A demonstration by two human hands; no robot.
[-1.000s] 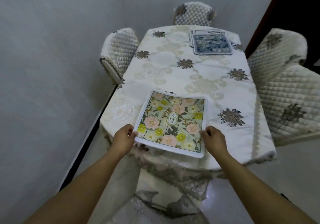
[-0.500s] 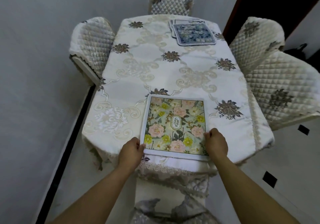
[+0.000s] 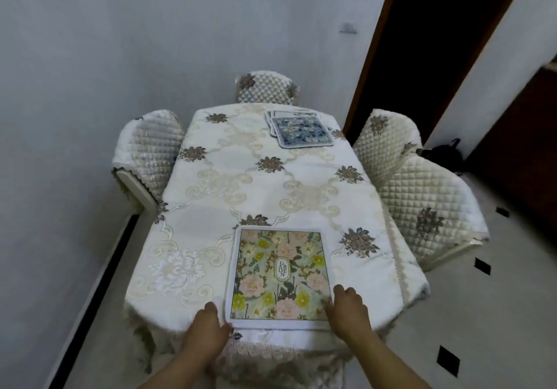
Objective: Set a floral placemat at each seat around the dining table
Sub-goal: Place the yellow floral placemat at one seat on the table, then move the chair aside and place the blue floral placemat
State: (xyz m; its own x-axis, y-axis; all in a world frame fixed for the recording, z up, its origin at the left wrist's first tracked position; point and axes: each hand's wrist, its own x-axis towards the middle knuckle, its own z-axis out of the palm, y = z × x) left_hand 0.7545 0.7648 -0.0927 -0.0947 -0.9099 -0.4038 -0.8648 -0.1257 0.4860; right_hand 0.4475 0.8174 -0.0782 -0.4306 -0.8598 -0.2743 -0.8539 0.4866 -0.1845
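A floral placemat [image 3: 280, 274] with pink and yellow flowers and a white border lies flat on the dining table [image 3: 241, 177], close to its near edge. My left hand [image 3: 206, 327] pinches the mat's near left corner. Over at the near right corner, my right hand [image 3: 348, 308] grips the edge with its fingers on the mat. A small stack of blue floral placemats [image 3: 303, 131] rests at the table's far right end. The table wears a cream embroidered cloth.
Quilted cream chairs stand at the left [image 3: 147, 153], at the far end [image 3: 266, 87] and on the right [image 3: 422, 189]. A grey wall runs close along the left. A dark doorway [image 3: 422, 42] and a black bag [image 3: 446, 153] are at the back right.
The placemat went from tilted above the table to lying flat near the front edge. My hands slid back to its near corners. The camera view rose and shows more of the room.
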